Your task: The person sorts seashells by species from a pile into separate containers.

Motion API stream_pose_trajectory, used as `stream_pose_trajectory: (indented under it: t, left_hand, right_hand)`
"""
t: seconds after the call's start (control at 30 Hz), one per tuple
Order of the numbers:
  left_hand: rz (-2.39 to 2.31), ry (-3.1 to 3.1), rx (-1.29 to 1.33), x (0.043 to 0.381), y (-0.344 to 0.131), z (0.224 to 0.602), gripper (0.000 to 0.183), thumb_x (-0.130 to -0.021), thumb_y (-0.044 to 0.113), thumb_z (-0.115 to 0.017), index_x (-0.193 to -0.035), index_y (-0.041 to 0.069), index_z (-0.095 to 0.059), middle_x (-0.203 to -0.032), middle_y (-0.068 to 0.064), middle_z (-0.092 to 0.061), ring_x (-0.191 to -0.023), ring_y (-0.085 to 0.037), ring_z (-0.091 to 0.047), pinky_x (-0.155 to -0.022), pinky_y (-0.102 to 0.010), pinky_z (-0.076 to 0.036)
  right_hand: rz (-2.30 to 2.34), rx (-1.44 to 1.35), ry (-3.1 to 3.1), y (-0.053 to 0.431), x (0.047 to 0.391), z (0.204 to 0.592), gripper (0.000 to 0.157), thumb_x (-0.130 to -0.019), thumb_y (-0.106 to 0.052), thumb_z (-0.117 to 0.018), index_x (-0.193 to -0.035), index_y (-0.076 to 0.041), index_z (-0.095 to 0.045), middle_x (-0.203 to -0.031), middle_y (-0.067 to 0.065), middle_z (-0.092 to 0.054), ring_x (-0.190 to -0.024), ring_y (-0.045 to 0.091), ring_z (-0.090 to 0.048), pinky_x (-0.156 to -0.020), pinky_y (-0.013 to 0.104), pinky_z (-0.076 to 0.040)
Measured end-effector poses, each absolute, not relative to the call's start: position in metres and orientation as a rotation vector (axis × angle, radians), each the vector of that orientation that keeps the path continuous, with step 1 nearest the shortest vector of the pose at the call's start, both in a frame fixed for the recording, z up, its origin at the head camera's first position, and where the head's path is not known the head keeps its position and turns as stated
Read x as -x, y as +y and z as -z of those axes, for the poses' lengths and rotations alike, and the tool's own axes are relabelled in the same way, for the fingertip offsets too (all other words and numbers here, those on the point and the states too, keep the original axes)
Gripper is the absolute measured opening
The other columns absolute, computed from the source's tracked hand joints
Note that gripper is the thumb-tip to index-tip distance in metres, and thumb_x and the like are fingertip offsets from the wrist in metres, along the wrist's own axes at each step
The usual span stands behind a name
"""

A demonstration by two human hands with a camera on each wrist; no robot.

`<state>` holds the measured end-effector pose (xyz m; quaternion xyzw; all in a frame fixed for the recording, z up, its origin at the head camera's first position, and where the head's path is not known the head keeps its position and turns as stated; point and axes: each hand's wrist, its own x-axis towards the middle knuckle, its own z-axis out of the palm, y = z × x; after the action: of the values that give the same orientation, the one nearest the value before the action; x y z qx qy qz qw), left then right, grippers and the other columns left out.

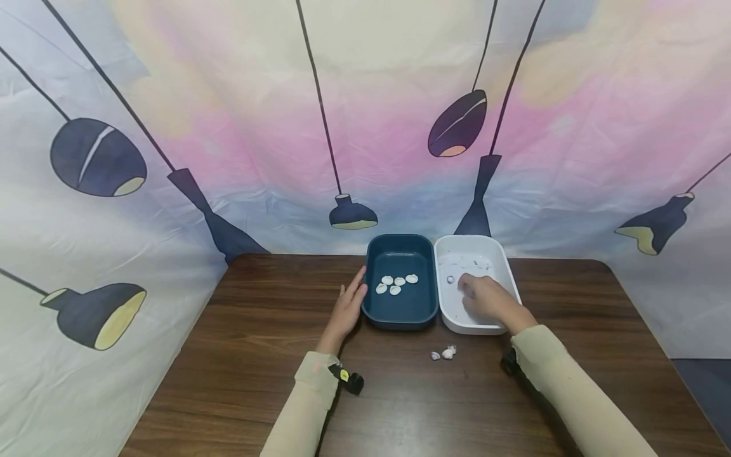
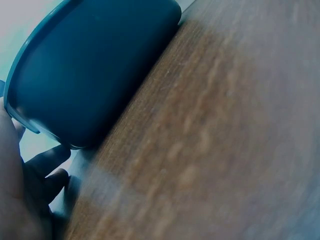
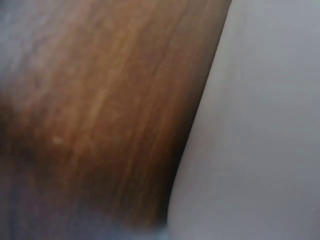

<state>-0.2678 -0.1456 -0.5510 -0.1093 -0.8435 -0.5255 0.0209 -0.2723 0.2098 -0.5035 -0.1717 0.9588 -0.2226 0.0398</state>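
Note:
In the head view my left hand (image 1: pixel 346 309) rests with straight fingers against the left side of a dark teal tray (image 1: pixel 401 311). The left wrist view shows fingers (image 2: pixel 49 159) at the tray's outer wall. Several small white shell-like pieces (image 1: pixel 395 290) lie inside that tray. My right hand (image 1: pixel 489 299) reaches down into a white tray (image 1: pixel 472 328), fingers bent toward its floor; whether they pinch anything is hidden. Near those fingers lies a small pale round piece (image 1: pixel 450 279). The right wrist view shows only the white tray's outer wall (image 3: pixel 255 125) and tabletop.
Both trays stand side by side at the far edge of a brown wooden table (image 1: pixel 257 330). In front of them lie a few whitish-purple pieces (image 1: pixel 448 353). Small flecks dot the white tray's floor. Behind hangs a cloth (image 1: pixel 245 114) printed with lamps.

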Motion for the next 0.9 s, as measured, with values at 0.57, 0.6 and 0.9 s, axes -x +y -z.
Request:
stream_pose_trajectory:
  t: [0.57,0.6,0.9]
  left_hand:
    - [1.622,-2.618,0.344,0.267,-0.146,0.552,0.053,-0.116,0.033,-0.039,-0.168,0.021,-0.033,-0.17,-0.005,-0.035,-0.156,-0.034,-0.031,-0.13,-0.054,0.002]
    - [1.62,-2.62,0.342,0.267,-0.146,0.553,0.053,-0.116,0.034,-0.039,-0.168,0.022,-0.033,-0.17,-0.004,-0.035,-0.156,-0.034,-0.031,-0.13,-0.053,0.002]
    - [1.608,-2.626,0.331,0.269,-0.147,0.555,0.053,-0.116,0.033,-0.039,-0.168,0.023,-0.032,-0.17,-0.003,-0.035,-0.156,-0.032,-0.032,-0.13,-0.052,0.003]
  right_hand:
    - [0.736,0.603,2.986,0.214,0.268,0.505,0.044,-0.09,0.002,-0.065,-0.132,0.005,-0.053,-0.114,0.028,-0.07,-0.1,0.038,-0.069,-0.092,0.057,-0.055]
    - [0.739,0.6,2.992,0.214,0.268,0.504,0.043,-0.09,0.002,-0.065,-0.132,0.005,-0.054,-0.117,0.028,-0.07,-0.103,0.04,-0.069,-0.094,0.057,-0.055]
    - [0.775,0.64,3.034,0.209,0.254,0.488,0.036,-0.094,0.004,-0.066,-0.129,0.003,-0.057,-0.126,0.026,-0.069,-0.114,0.043,-0.068,-0.099,0.058,-0.054]
